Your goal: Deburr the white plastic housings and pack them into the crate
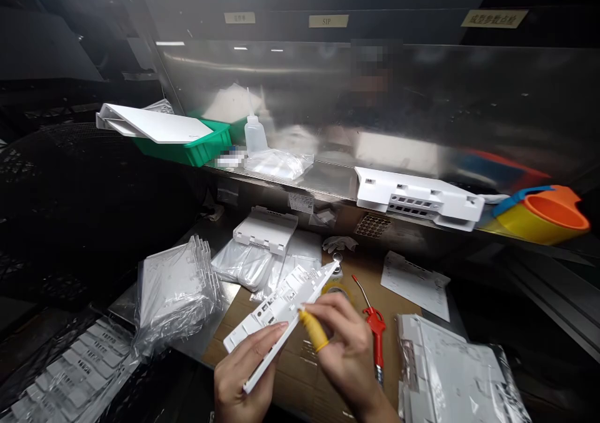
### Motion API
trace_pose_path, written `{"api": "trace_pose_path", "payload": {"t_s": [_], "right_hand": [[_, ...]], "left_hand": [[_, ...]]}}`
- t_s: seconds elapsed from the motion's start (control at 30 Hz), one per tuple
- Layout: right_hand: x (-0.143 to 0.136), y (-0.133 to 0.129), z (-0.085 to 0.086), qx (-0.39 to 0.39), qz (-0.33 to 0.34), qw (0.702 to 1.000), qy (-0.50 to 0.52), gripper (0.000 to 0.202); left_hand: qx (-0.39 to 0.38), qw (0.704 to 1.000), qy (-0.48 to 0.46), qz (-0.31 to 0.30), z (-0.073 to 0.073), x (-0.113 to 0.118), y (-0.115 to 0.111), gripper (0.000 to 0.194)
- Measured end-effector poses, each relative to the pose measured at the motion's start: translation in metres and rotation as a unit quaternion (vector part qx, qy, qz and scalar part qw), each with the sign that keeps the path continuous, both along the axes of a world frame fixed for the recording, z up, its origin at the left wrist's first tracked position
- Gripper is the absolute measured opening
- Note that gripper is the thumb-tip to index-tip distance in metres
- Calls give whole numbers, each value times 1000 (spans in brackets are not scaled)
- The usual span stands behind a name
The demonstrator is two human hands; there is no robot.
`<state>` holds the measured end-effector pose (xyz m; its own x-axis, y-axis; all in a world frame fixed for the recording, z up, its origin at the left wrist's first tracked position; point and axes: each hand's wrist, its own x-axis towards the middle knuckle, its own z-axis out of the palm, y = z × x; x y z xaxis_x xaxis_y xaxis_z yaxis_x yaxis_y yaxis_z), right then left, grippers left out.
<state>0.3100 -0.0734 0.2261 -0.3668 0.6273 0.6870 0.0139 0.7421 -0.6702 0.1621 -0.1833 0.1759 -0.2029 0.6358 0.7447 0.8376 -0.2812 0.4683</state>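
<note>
A white plastic panel (281, 310) with slots and cutouts is held tilted above the cardboard-covered table. My left hand (248, 370) grips its lower left part, fingers wrapped over the edge. At the panel's right edge is my right hand (344, 345), with a yellow cover on one finger. Its fingers are pinched together against the panel edge; whether they hold something small there is hidden. A red air gun (376, 329) lies just right of my right hand, and a roll of yellow tape (336, 290) is partly hidden behind it.
Bagged white panels stand at left (171, 285) and lie at right (462, 373). Another panel (415, 282) lies at the back right. The metal shelf (328, 179) above bears a green bin (197, 151), a squeeze bottle (255, 135), a white part (417, 198) and colored cups (544, 213).
</note>
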Motion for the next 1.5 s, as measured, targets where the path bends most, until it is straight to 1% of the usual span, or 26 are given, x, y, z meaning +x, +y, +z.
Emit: {"api": "trace_pose_path", "payload": {"t_s": [0.03,0.07,0.1,0.2,0.23,0.27,0.3,0.4,0.43,0.47,0.53,0.6,0.67,0.73,0.8,0.87,0.93,1.0,1.13,1.2,1.37,1.5], "right_hand": [[0,1,0,-5,-23,1000,3,27],[1,0,-1,-8,-32,999,3,28],[0,-2,-1,-6,-21,1000,2,29],[-3,-9,-2,17,63,998,-3,34],[-2,-8,-2,19,72,997,-4,34],[-1,-5,-1,14,59,998,-5,34],[3,0,-1,4,28,1000,-6,32],[23,21,5,-43,-84,995,23,26],[30,25,8,-63,-105,992,39,24],[37,27,11,-80,-112,989,51,24],[46,24,16,-97,-93,990,43,26],[48,14,18,-80,-46,996,-8,32],[42,3,18,-58,1,997,-58,42],[33,-6,15,-43,24,996,-75,46],[24,-11,13,-15,17,997,-73,40],[17,-14,12,22,-9,997,-73,30],[13,-18,13,44,-30,996,-74,23],[9,-23,15,52,-25,995,-79,23],[5,-30,14,78,9,992,-99,22],[4,-27,12,81,14,992,-101,22],[4,-19,9,55,-24,994,-90,24],[3,-24,10,65,20,994,-86,24]], "left_hand": [[-4,1000,-1,2,0,0,-1,46],[-5,1000,-5,3,-1,1,-1,46],[-1,1000,-12,3,-1,1,-1,45],[9,999,-32,-7,1,2,-2,42],[7,999,-34,-8,2,2,-2,42],[5,999,-35,-7,3,2,-3,42],[5,999,-35,-4,4,3,-4,43],[13,998,-52,12,9,3,-8,42],[13,998,-61,17,11,3,-8,41],[12,997,-69,21,12,3,-9,40],[8,997,-78,21,14,2,-9,39],[5,996,-83,15,15,2,-10,39],[0,997,-78,9,15,2,-11,41],[-10,998,-68,3,14,2,-13,45],[-18,998,-55,-3,13,3,-14,48],[-21,999,-43,1,13,3,-15,49],[-20,999,-27,3,14,4,-15,51],[-16,1000,-13,4,16,4,-15,51],[-6,1000,-18,-2,18,4,-15,48],[-3,1000,-22,2,16,3,-16,47],[-2,1000,-7,3,10,2,-16,50],[15,1000,-22,3,12,3,-15,45]]}}
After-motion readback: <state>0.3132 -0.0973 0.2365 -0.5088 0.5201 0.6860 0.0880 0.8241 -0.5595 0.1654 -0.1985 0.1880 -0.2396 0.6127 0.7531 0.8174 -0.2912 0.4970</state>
